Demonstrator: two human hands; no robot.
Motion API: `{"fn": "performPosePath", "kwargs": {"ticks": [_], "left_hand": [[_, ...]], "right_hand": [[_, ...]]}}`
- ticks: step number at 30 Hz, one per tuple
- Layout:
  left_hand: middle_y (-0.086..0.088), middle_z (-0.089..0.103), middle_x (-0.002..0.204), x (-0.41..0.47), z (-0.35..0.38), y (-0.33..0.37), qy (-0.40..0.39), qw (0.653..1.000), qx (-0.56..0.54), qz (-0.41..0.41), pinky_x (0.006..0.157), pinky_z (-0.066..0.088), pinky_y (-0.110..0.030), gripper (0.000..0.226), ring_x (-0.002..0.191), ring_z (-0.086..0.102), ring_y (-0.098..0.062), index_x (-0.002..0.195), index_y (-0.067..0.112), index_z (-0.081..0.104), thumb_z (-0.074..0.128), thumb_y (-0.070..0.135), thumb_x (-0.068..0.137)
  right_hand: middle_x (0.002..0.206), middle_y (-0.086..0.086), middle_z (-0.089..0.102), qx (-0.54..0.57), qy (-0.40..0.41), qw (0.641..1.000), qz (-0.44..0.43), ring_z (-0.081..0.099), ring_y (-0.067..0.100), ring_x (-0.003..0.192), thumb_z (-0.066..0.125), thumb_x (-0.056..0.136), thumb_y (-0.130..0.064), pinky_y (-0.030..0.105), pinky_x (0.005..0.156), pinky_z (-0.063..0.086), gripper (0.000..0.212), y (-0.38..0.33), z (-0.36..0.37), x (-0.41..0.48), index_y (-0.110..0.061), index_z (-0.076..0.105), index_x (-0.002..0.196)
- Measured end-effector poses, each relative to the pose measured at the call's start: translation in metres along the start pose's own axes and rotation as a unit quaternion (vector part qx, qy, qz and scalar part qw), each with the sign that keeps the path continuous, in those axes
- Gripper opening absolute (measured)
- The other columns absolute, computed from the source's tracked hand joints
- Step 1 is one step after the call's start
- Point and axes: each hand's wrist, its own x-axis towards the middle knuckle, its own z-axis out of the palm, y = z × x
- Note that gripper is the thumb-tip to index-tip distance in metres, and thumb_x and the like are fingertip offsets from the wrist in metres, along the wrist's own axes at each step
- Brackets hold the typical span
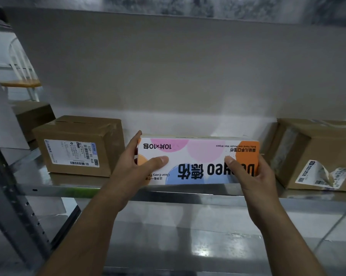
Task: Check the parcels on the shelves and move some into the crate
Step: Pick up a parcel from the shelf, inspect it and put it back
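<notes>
A long white wet-wipes box (198,156) with pink, blue and orange circles stands upside down on the metal shelf (178,193), print facing me. My left hand (134,166) grips its left end, thumb across the front and fingers behind. My right hand (253,174) grips its right end the same way. A brown cardboard parcel (78,146) with a white shipping label sits on the shelf to the left. Another brown parcel (315,154) with a torn, peeling label sits to the right. No crate is in view.
A grey perforated shelf upright (18,206) runs down the left side. Behind it stand another cardboard box (32,116) and a white chair with a wooden seat (22,82). A beige wall backs the shelf. Below lies a lower metal shelf (188,246).
</notes>
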Motion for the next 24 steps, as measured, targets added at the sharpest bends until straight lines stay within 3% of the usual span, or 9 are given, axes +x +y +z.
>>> {"fn": "performPosePath", "kwargs": {"ticks": [4, 8, 11, 14, 16, 19, 21, 23, 24], "left_hand": [[-0.004, 0.071, 0.132, 0.001, -0.002, -0.001, -0.023, 0.999, -0.025, -0.014, 0.081, 0.064, -0.040, 0.101, 0.113, 0.074, -0.026, 0.155, 0.040, 0.045, 0.091, 0.060, 0.068], [0.001, 0.075, 0.116, 0.002, -0.005, 0.003, -0.052, 0.985, -0.166, 0.024, 0.090, 0.057, -0.041, 0.062, 0.111, 0.069, -0.025, 0.134, 0.027, 0.069, 0.067, 0.058, 0.080], [-0.012, 0.072, 0.110, -0.001, -0.007, 0.003, -0.089, 0.970, -0.226, 0.016, 0.082, 0.063, -0.039, 0.074, 0.102, 0.070, -0.028, 0.121, 0.011, 0.069, 0.094, 0.051, 0.063], [-0.009, 0.076, 0.106, -0.003, -0.008, 0.003, -0.133, 0.967, -0.215, 0.010, 0.085, 0.063, -0.037, 0.093, 0.101, 0.075, -0.025, 0.126, 0.015, 0.065, 0.102, 0.049, 0.047], [-0.008, 0.077, 0.117, -0.002, -0.005, 0.006, -0.163, 0.965, -0.204, 0.008, 0.087, 0.063, -0.038, 0.087, 0.108, 0.075, -0.028, 0.137, 0.029, 0.060, 0.094, 0.034, 0.056], [0.000, 0.074, 0.129, -0.001, 0.002, 0.012, -0.184, 0.974, -0.126, 0.026, 0.093, 0.063, -0.045, 0.091, 0.117, 0.073, -0.029, 0.146, 0.057, 0.044, 0.079, 0.032, 0.065], [0.007, 0.073, 0.126, 0.000, 0.004, 0.016, -0.173, 0.981, -0.065, 0.057, 0.097, 0.061, -0.048, 0.085, 0.118, 0.072, -0.026, 0.145, 0.059, 0.043, 0.082, 0.033, 0.074], [0.012, 0.074, 0.122, -0.001, 0.005, 0.020, -0.170, 0.981, -0.039, 0.080, 0.094, 0.063, -0.042, 0.080, 0.117, 0.072, -0.022, 0.143, 0.055, 0.043, 0.088, 0.031, 0.081], [0.012, 0.074, 0.120, -0.001, 0.006, 0.021, -0.166, 0.982, -0.032, 0.088, 0.091, 0.063, -0.039, 0.076, 0.116, 0.072, -0.020, 0.142, 0.052, 0.044, 0.086, 0.033, 0.083]], "right_hand": [[0.095, -0.008, 0.081, 0.006, 0.012, 1.000, -0.008, 0.078, 0.007, 0.088, 0.081, 0.072, -0.048, 0.031, 0.081, 0.056, 0.045, -0.001, 0.000, 0.001, -0.024, 0.072, 0.109], [0.110, -0.002, 0.080, 0.038, 0.052, 0.998, -0.014, 0.077, 0.016, 0.102, 0.084, 0.068, -0.053, 0.046, 0.094, 0.062, 0.060, 0.004, 0.001, 0.002, -0.026, 0.072, 0.120], [0.125, -0.005, 0.070, 0.026, 0.048, 0.998, -0.005, 0.066, 0.020, 0.122, 0.080, 0.066, -0.065, 0.056, 0.099, 0.060, 0.063, 0.009, 0.011, 0.002, -0.047, 0.068, 0.126], [0.125, -0.021, 0.067, -0.001, 0.009, 1.000, -0.016, 0.060, 0.010, 0.126, 0.068, 0.084, -0.060, 0.055, 0.105, 0.057, 0.046, 0.010, 0.024, -0.001, -0.057, 0.063, 0.129], [0.123, -0.030, 0.070, -0.027, -0.025, 0.999, -0.033, 0.065, 0.002, 0.120, 0.062, 0.097, -0.051, 0.047, 0.105, 0.057, 0.041, 0.009, 0.031, -0.003, -0.048, 0.064, 0.138], [0.117, -0.011, 0.078, -0.043, -0.065, 0.996, -0.042, 0.075, 0.012, 0.109, 0.051, 0.110, -0.044, 0.047, 0.099, 0.062, 0.030, -0.003, 0.041, -0.006, -0.036, 0.074, 0.129], [0.108, -0.007, 0.081, -0.009, -0.102, 0.995, -0.017, 0.076, 0.016, 0.105, 0.043, 0.103, -0.067, 0.047, 0.099, 0.061, 0.045, -0.016, 0.043, -0.010, -0.040, 0.077, 0.115], [0.117, -0.003, 0.079, 0.016, -0.156, 0.988, 0.005, 0.075, 0.021, 0.114, 0.043, 0.082, -0.093, 0.048, 0.099, 0.060, 0.070, -0.022, 0.040, -0.010, -0.043, 0.074, 0.120], [0.120, -0.001, 0.078, 0.023, -0.175, 0.984, 0.004, 0.075, 0.023, 0.114, 0.051, 0.075, -0.094, 0.047, 0.097, 0.060, 0.076, -0.024, 0.039, -0.010, -0.040, 0.071, 0.126]]}}
